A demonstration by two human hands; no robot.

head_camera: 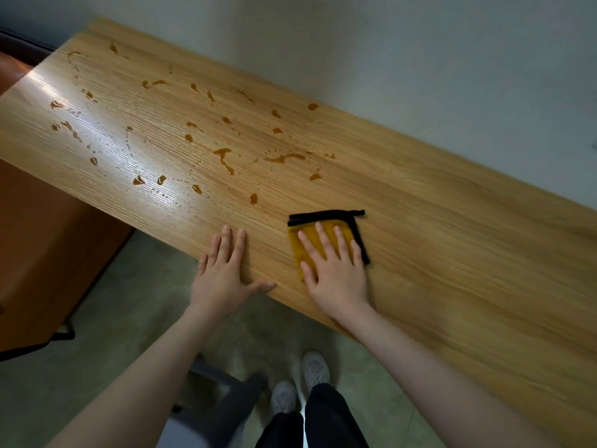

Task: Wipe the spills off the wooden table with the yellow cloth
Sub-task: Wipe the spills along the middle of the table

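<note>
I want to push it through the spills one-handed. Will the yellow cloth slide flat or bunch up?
The yellow cloth is folded and lies limp, so it is probably floppy. With the right hand spread flat on it, it should slide flat. Its loose black edging may drag or fold.

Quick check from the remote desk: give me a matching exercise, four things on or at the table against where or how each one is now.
Things:
1. left hand
2. right hand
3. yellow cloth
4. spills

States:
A. amber drops scattered over the far left part of the wooden table
B. flat and bare on the table's near edge
C. pressed palm-down on the cloth
D. folded, black-edged, lying under a hand

Pairs: 1-B, 2-C, 3-D, 4-A
</note>
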